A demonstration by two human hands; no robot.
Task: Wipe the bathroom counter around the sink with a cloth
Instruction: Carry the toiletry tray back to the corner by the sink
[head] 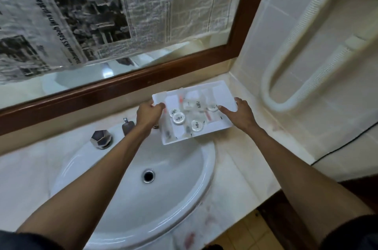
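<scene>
Both hands, left (pixel 148 113) and right (pixel 238 113), fingers clamped on a white rectangular plastic tray (pixel 223 94), its long axis running left-right, over the pale marble counter (pixel 241 172).

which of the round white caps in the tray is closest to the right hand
The round cap at the tray's far right, just off the right hand's fingertips. The other three caps sit further left: two side by side near the left hand, one near the front edge.
</scene>
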